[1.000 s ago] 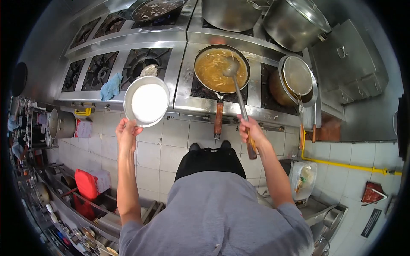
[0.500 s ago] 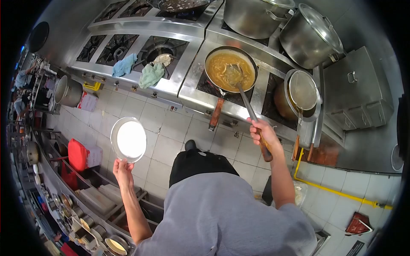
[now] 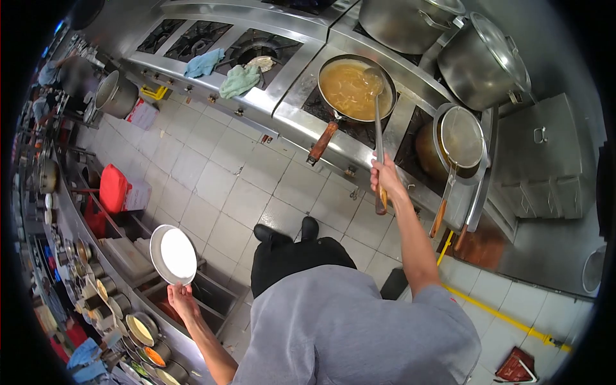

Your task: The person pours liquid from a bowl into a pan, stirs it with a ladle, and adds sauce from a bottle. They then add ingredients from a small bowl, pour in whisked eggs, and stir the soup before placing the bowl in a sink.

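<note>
Long grey metal ladle (image 3: 378, 128) is finger-clamped by right hand (image 3: 387, 178); round silvery bowl (image 3: 156, 253), probably spill-prone, is best rim-pinched, as by left hand (image 3: 182, 300).

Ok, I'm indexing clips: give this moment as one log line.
left hand: holding white-filled bowl | right hand: gripping ladle, head at pan | pan: on stove, brownish liquid inside

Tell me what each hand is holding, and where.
Left hand: a bowl, by its near edge. Right hand: a ladle, by its handle.
</note>
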Demonstrator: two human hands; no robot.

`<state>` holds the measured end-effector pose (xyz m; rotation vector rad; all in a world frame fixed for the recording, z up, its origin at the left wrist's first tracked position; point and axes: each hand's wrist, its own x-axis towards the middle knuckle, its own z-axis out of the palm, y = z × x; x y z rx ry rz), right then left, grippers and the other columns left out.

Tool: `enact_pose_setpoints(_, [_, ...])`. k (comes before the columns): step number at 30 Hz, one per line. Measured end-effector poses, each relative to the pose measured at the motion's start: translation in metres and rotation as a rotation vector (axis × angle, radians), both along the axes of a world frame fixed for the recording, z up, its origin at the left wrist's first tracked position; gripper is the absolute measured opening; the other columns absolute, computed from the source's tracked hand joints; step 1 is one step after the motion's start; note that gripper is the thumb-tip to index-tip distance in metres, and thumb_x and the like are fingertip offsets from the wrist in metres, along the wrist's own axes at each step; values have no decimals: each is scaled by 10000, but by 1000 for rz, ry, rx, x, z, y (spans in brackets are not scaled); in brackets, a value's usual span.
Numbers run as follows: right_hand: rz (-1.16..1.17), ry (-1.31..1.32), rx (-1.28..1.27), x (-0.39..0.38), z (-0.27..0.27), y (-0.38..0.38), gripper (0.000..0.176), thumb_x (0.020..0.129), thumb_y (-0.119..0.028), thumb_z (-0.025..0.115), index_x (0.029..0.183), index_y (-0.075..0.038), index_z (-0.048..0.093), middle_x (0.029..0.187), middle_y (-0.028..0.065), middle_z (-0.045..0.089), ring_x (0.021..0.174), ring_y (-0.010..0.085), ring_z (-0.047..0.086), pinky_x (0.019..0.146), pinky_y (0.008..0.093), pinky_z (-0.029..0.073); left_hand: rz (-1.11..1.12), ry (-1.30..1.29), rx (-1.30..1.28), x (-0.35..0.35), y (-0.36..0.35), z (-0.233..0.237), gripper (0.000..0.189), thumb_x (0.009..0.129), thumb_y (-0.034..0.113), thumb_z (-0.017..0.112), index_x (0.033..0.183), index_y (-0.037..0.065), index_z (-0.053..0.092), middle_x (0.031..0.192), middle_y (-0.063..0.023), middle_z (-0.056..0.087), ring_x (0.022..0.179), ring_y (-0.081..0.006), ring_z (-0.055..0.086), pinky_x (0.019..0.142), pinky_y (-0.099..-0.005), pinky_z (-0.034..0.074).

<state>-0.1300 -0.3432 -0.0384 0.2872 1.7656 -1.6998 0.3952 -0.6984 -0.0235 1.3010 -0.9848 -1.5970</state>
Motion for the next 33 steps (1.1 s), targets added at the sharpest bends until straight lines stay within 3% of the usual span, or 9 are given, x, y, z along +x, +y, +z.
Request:
enact_pose_setpoints(4, [5,-507,-869,-2,6,10,269,980,-173,448,1223,-65,493,693,-13,433,472,56,433,405,236,404,67,-7,-29,48,19,-7,84,904,34,533,834,66,499,805,-16,607,781,-81,611,702,-223,541])
enact_pose_setpoints(6, [19,-570,-1078,-1,15,13,332,1000,-177,399,1272,1,465,719,-16,427,475,47,403,411,217,411,83,6,-28,72,25,-13,108,903,34,529,806,67,495,801,-7,582,781,-79,594,717,-228,531])
enact_pose_setpoints(9, [17,-557,-1057,12,23,14,332,1000,-172,397,1275,3,463,718,-12,426,468,50,397,410,222,420,-23,53,-57,151,22,-47,136,900,25,521,775,68,494,820,-4,563,750,-83,584,703,-224,534])
enact_pose_setpoints(12, [46,-427,-897,25,24,13,323,996,-167,409,1273,-12,469,714,-14,421,468,48,402,395,222,410,202,-86,-10,180,32,-46,83,888,23,526,808,42,525,859,-31,591,760,-104,599,694,-231,546])
enact_pose_setpoints(16, [58,-205,-621,30,26,13,300,980,-177,452,1258,-71,495,696,-20,426,454,60,394,364,232,380,414,-1,40,212,47,-39,99,872,40,538,925,-42,554,960,-108,632,826,-155,636,692,-233,565])
enact_pose_setpoints(21, [35,-18,-391,27,34,7,277,955,-179,487,1218,-95,510,681,-19,424,442,65,388,358,241,357,549,51,71,286,57,-67,134,876,36,517,929,-86,533,1000,-153,607,845,-196,638,768,-249,580])
enact_pose_setpoints(27, [29,249,108,15,20,-22,189,922,-152,518,1099,-91,492,636,-13,432,432,89,429,351,267,374,678,70,88,337,70,-87,145,866,10,507,916,-126,515,1069,-202,562,958,-237,620,856,-279,577])
enact_pose_setpoints(30, [56,225,269,21,18,-35,135,924,-147,516,1043,-101,474,623,-12,428,425,93,437,345,273,377,758,54,78,358,77,-98,168,858,-2,509,938,-151,506,1070,-208,559,962,-253,621,861,-275,581])
enact_pose_setpoints(33, [-50,-296,-438,11,30,-30,238,956,-166,490,1133,-7,487,679,2,453,486,87,455,392,243,386,815,53,77,359,80,-94,206,856,-6,508,971,-176,497,1063,-211,557,950,-265,622,849,-258,587])
